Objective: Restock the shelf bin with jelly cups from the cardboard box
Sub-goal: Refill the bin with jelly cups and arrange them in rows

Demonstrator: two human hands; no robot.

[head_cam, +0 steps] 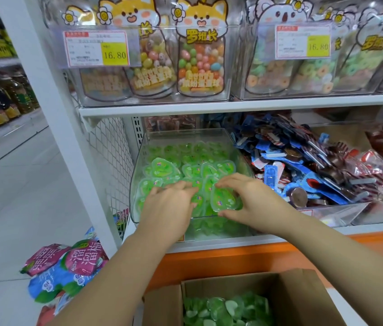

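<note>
Together, the left hand (169, 204) presses flat-fingered on green heart-shaped plastic jelly cups (162, 169), the right hand (252, 200) just beside it pinching one jelly cup (224, 200).

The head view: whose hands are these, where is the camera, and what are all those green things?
There is no machine here. A person wears one wide-angle camera on the head, and it looks down at their own bare hands. The clear bin on the shelf holds green jelly cups. The left hand rests on the pile with its fingers fairly straight. The right hand pinches one cup between fingers and thumb. Below, an open cardboard box holds more green cups. To the right of the clear bin lie blue-wrapped sweets.
</note>
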